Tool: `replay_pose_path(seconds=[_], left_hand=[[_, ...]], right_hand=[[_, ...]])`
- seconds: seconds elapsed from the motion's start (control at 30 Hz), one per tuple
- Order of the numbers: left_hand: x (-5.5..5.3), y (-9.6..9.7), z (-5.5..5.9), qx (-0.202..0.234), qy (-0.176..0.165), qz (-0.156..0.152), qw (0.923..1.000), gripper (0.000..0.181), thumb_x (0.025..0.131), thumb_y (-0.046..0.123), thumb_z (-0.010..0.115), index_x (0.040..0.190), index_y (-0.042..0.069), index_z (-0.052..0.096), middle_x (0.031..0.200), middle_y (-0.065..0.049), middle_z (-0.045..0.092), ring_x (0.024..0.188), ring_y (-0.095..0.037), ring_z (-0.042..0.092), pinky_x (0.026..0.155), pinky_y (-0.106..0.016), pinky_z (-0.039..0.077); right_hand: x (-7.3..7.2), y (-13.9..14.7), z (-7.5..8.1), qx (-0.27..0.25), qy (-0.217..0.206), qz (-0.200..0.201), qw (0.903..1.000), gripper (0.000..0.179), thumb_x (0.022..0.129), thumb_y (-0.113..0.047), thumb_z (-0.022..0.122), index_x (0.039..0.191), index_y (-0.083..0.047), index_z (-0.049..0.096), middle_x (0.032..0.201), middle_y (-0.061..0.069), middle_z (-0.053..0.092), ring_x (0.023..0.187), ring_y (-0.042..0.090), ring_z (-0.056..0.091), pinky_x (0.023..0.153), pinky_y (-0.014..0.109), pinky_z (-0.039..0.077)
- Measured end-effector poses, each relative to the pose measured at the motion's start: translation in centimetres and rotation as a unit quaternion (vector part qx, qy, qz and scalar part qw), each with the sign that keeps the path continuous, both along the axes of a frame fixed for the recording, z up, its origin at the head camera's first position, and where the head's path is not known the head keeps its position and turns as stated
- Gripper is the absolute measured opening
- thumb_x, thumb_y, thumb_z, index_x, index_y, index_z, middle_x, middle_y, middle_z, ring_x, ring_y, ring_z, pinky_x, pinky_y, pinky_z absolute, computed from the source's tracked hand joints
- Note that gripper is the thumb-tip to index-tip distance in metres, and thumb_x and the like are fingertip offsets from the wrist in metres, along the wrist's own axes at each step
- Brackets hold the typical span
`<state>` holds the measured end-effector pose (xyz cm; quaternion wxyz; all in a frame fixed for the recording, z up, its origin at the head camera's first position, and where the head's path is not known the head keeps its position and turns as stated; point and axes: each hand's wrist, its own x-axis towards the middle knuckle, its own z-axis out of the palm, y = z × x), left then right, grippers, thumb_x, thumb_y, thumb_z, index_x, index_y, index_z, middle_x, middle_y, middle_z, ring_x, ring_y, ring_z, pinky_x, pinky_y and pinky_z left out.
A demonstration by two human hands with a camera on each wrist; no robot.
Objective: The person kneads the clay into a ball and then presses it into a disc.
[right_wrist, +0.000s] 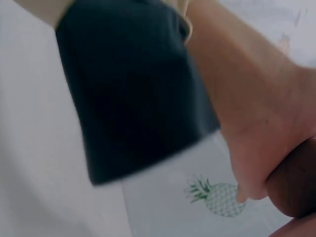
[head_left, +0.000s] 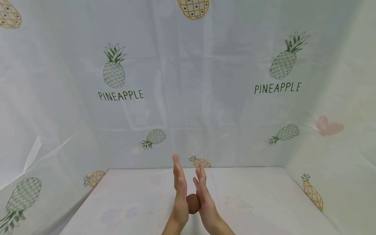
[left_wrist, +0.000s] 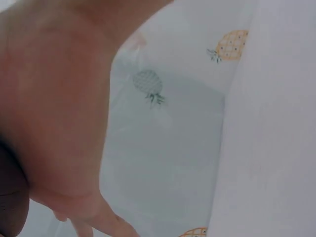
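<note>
A smooth brown ball, clay-like in look (head_left: pixel 193 204), sits between two palms above the white tabletop. My left hand (head_left: pixel 180 195) touches it from the left, fingers straight and pointing up and forward. From the right side, my right hand (head_left: pixel 206 204) presses against it with the palm, its fingers extended too. Fine creases mark the dark ball (left_wrist: pixel 11 195) at the lower left edge of the left wrist view. The right wrist view catches part of the ball (right_wrist: pixel 296 180) against a palm; the rest is out of frame.
A white tabletop (head_left: pixel 258 199) with faint stains lies below the hands. Pale sheeting (head_left: pixel 191 81) printed with pineapples surrounds it at the back and sides. A dark, cuff-like piece (right_wrist: pixel 133 94) crosses the right wrist view beside a forearm.
</note>
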<state>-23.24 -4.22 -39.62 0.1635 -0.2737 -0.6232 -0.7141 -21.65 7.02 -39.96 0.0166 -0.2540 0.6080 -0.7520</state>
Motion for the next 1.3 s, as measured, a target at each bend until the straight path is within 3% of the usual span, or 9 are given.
replay_pose_path(seconds=[0.17, 0.43, 0.57, 0.63, 0.83, 1.0, 1.17, 1.3], left_hand=[[-0.8, -0.7, 0.2, 0.019, 0.002, 0.031, 0.9993, 0.059, 0.115, 0.038, 0.012, 0.169, 0.04, -0.011, 0.175, 0.02, -0.015, 0.161, -0.013, -0.02, 0.121, -0.069, -0.017], [-1.5, -1.0, -0.7, -0.009, -0.022, 0.092, 0.9955, 0.059, 0.114, 0.041, 0.011, 0.169, 0.04, -0.01, 0.177, 0.015, -0.013, 0.161, -0.018, -0.019, 0.119, -0.072, -0.018], [-1.7, -0.7, -1.1, -0.015, -0.033, 0.09, 0.9953, 0.058, 0.114, 0.042, 0.012, 0.169, 0.04, -0.009, 0.177, 0.013, -0.012, 0.16, -0.021, -0.021, 0.118, -0.072, -0.02], [-1.5, -0.3, -1.3, -0.027, -0.032, 0.079, 0.996, 0.058, 0.115, 0.041, 0.011, 0.169, 0.039, -0.009, 0.177, 0.012, -0.014, 0.16, -0.022, -0.023, 0.118, -0.071, -0.021], [-0.6, 1.2, -1.6, -0.067, -0.023, 0.029, 0.9971, 0.058, 0.115, 0.038, 0.011, 0.169, 0.039, -0.009, 0.177, 0.01, -0.014, 0.162, -0.022, -0.021, 0.119, -0.067, -0.022], [0.3, 2.3, -1.5, -0.084, -0.024, -0.006, 0.9962, 0.058, 0.115, 0.037, 0.012, 0.169, 0.042, -0.009, 0.177, 0.013, -0.013, 0.161, -0.021, -0.02, 0.117, -0.073, -0.019], [1.2, 2.8, -1.3, -0.073, -0.042, -0.073, 0.9938, 0.056, 0.115, 0.036, 0.008, 0.166, 0.05, -0.012, 0.175, 0.021, -0.017, 0.159, -0.019, -0.027, 0.111, -0.081, -0.022], [2.3, 3.0, -0.8, -0.076, -0.066, -0.13, 0.9863, 0.054, 0.116, 0.041, 0.005, 0.164, 0.054, -0.016, 0.171, 0.027, -0.023, 0.156, -0.013, -0.032, 0.109, -0.081, -0.025]], right_hand=[[0.7, -0.3, 0.5, -0.013, -0.002, 0.034, 0.9993, 0.052, 0.115, -0.05, 0.005, 0.163, -0.057, -0.012, 0.175, 0.002, -0.026, 0.161, 0.042, -0.02, 0.122, 0.075, -0.01], [1.2, -0.4, 0.8, -0.027, 0.027, 0.056, 0.9977, 0.057, 0.114, -0.047, 0.002, 0.167, -0.042, -0.018, 0.173, -0.004, -0.03, 0.159, 0.038, -0.028, 0.117, 0.077, -0.019], [1.1, -0.2, 0.8, -0.032, 0.062, 0.05, 0.9963, 0.058, 0.113, -0.046, -0.002, 0.167, -0.038, -0.019, 0.172, -0.012, -0.027, 0.158, 0.034, -0.03, 0.114, 0.076, -0.024], [1.1, 0.0, 0.9, -0.033, 0.08, 0.035, 0.9957, 0.059, 0.112, -0.046, -0.005, 0.168, -0.035, -0.019, 0.173, -0.013, -0.026, 0.159, 0.034, -0.028, 0.114, 0.076, -0.024], [1.1, 1.2, 1.6, -0.038, 0.106, -0.014, 0.9936, 0.059, 0.11, -0.048, -0.009, 0.168, -0.041, -0.016, 0.175, -0.013, -0.021, 0.161, 0.028, -0.022, 0.115, 0.073, -0.023], [0.9, 2.2, 2.0, -0.043, 0.122, -0.056, 0.9901, 0.058, 0.111, -0.047, -0.007, 0.168, -0.042, -0.013, 0.175, -0.015, -0.019, 0.162, 0.023, -0.019, 0.115, 0.072, -0.025], [0.1, 3.2, 2.1, -0.04, 0.117, -0.102, 0.9871, 0.058, 0.112, -0.047, -0.004, 0.168, -0.042, -0.012, 0.175, -0.019, -0.018, 0.162, 0.023, -0.018, 0.117, 0.072, -0.024], [-0.9, 4.2, 2.0, -0.043, 0.11, -0.14, 0.9831, 0.057, 0.112, -0.051, -0.001, 0.169, -0.044, -0.008, 0.175, -0.019, -0.015, 0.163, 0.023, -0.017, 0.119, 0.071, -0.022]])
